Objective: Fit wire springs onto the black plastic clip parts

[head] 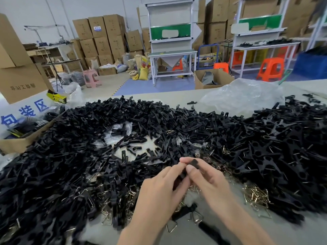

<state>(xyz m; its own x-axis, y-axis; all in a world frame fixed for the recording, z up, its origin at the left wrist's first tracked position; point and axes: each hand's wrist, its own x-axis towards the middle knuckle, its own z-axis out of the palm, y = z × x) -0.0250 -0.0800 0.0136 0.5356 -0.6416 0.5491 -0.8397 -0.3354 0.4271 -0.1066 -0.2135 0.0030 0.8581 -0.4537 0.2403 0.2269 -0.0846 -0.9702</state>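
left hand [159, 191]: fingers curled, pinching clip [194, 163] low end | right hand [210, 181]: thumb and forefinger pinching its top | fingertips touching, forearms converging from bottom edge

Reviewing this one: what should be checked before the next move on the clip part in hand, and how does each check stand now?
1. The clip part is held off the pile: ok.
2. The left hand pinches its lower end: ok.
3. The right hand pinches its upper end: ok.
4. A spring already in either grip: cannot tell, fingers hide it.
5. Loose springs lie near the hands: ok.
6. Part turned right for fitting: cannot tell, blurred.
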